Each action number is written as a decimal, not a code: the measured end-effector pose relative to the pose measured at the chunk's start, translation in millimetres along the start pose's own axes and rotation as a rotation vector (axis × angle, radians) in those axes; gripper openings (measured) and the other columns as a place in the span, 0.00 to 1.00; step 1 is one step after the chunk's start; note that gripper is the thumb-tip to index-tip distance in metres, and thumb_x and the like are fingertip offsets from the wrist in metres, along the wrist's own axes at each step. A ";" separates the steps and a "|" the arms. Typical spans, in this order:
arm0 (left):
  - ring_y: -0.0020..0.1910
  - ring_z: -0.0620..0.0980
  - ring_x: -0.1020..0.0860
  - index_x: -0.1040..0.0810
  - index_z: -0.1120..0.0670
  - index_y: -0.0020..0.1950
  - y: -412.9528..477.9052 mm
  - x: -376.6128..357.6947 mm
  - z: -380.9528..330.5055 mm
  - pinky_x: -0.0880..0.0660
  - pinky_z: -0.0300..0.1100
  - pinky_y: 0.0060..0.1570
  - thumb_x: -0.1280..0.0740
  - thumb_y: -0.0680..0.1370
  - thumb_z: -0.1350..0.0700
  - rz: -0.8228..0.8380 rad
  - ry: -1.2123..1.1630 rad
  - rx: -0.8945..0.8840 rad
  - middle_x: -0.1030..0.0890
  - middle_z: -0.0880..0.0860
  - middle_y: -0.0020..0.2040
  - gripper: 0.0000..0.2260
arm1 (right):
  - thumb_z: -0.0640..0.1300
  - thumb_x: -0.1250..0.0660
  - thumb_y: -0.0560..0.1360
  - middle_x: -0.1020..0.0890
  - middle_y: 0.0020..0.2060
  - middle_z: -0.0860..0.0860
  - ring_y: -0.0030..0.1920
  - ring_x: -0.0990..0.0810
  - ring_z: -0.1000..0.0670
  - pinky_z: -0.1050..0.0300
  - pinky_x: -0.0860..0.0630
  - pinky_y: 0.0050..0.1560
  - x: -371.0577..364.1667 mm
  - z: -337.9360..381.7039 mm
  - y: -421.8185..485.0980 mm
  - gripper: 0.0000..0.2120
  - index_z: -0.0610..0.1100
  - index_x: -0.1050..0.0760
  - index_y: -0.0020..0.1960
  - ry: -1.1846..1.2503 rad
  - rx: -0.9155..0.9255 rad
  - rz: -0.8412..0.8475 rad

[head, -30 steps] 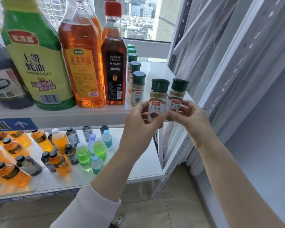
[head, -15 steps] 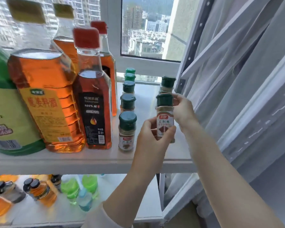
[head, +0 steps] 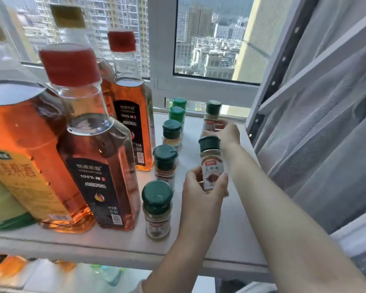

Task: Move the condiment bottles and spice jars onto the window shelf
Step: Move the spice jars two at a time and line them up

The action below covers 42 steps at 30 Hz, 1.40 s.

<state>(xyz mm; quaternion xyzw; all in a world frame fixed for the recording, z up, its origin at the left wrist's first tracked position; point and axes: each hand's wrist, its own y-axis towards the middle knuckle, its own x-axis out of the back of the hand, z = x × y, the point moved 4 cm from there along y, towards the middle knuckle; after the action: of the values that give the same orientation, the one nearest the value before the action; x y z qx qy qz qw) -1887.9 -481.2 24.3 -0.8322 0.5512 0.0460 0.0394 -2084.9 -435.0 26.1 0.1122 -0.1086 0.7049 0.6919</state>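
**Two jars going down, and not much room for error**

Risk first: my right forearm runs just beside the near spice jar [head: 211,166], right of the row of green-capped jars [head: 165,161]. If I pull that arm back carelessly, I'd guess it clips the cap and tips the jar into the row. Same worry if I let go early. My fingers hide both bases, so I can't tell whether either jar sits flat on the window shelf [head: 239,220].

Now the grip. My left hand [head: 201,187] is closed round the near jar's lower body, thumb on the row side and fingertips [head: 224,182] curling round the far side, label showing between them. My right hand [head: 228,134] reaches further along, right of the row's window end, fingers wrapped round the lower half of the far spice jar [head: 212,115]. Neither hand is open.
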 end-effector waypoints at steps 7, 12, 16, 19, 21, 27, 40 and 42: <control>0.35 0.31 0.24 0.30 0.51 0.59 10.1 4.7 2.9 0.28 0.25 0.36 0.33 0.75 0.53 -0.038 0.016 0.003 0.22 0.47 0.47 0.14 | 0.36 0.23 0.65 0.18 0.54 0.47 0.53 0.20 0.49 0.51 0.26 0.60 -8.9 0.3 17.0 0.23 0.43 0.25 0.58 -0.035 0.056 0.037; 0.36 0.29 0.24 0.31 0.51 0.60 12.0 5.0 4.4 0.29 0.24 0.36 0.34 0.75 0.54 -0.040 0.029 0.014 0.23 0.45 0.46 0.14 | 0.36 0.24 0.66 0.19 0.57 0.46 0.53 0.21 0.50 0.59 0.28 0.56 -10.5 -0.4 24.5 0.25 0.41 0.27 0.61 -0.073 0.083 0.052; 0.34 0.28 0.25 0.31 0.52 0.59 15.0 4.2 3.9 0.30 0.23 0.35 0.34 0.76 0.55 -0.040 0.038 0.009 0.24 0.45 0.45 0.13 | 0.39 0.24 0.66 0.23 0.61 0.47 0.61 0.25 0.48 0.56 0.31 0.61 -7.2 -1.3 26.1 0.32 0.42 0.32 0.67 -0.107 0.088 0.041; 0.34 0.26 0.26 0.31 0.53 0.61 14.7 3.5 4.0 0.31 0.22 0.34 0.34 0.76 0.54 -0.029 0.077 0.007 0.25 0.45 0.47 0.15 | 0.42 0.24 0.67 0.25 0.63 0.47 0.64 0.27 0.48 0.54 0.32 0.66 11.8 10.2 20.3 0.36 0.41 0.36 0.70 -0.062 0.111 -0.069; 0.34 0.27 0.25 0.32 0.54 0.63 15.2 3.5 4.5 0.30 0.22 0.34 0.34 0.76 0.55 -0.025 0.077 0.002 0.25 0.45 0.47 0.17 | 0.47 0.25 0.68 0.23 0.61 0.48 0.59 0.25 0.51 0.57 0.30 0.63 29.1 27.3 5.8 0.32 0.41 0.33 0.68 -0.049 0.141 -0.147; 0.43 0.44 0.22 0.34 0.53 0.62 21.9 -0.1 4.5 0.28 0.26 0.34 0.35 0.77 0.56 -0.022 0.110 0.025 0.26 0.54 0.58 0.16 | 0.52 0.28 0.67 0.21 0.53 0.45 0.53 0.21 0.47 0.52 0.19 0.49 45.2 57.9 -59.0 0.23 0.40 0.27 0.55 0.016 0.060 0.186; 0.66 0.47 0.32 0.39 0.55 0.71 26.8 -7.2 2.3 0.37 0.37 0.63 0.34 0.76 0.59 -0.036 0.263 -0.047 0.32 0.53 0.68 0.25 | 0.37 0.26 0.67 0.18 0.41 0.49 0.42 0.18 0.52 0.58 0.18 0.41 49.6 50.9 -80.8 0.12 0.39 0.23 0.50 0.008 0.068 0.240; 0.70 0.45 0.37 0.42 0.55 0.73 24.2 -5.7 0.8 0.40 0.35 0.64 0.34 0.76 0.57 -0.046 0.310 -0.088 0.36 0.51 0.72 0.27 | 0.36 0.26 0.67 0.18 0.44 0.47 0.47 0.18 0.48 0.53 0.19 0.48 50.6 50.7 -68.4 0.16 0.38 0.23 0.53 0.024 0.116 0.155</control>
<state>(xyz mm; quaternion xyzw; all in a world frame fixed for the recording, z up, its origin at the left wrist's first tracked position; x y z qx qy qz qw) -1912.4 -485.4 23.8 -0.8425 0.5291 -0.0599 -0.0818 -2017.0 -401.1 89.8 0.1347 -0.0677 0.7626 0.6290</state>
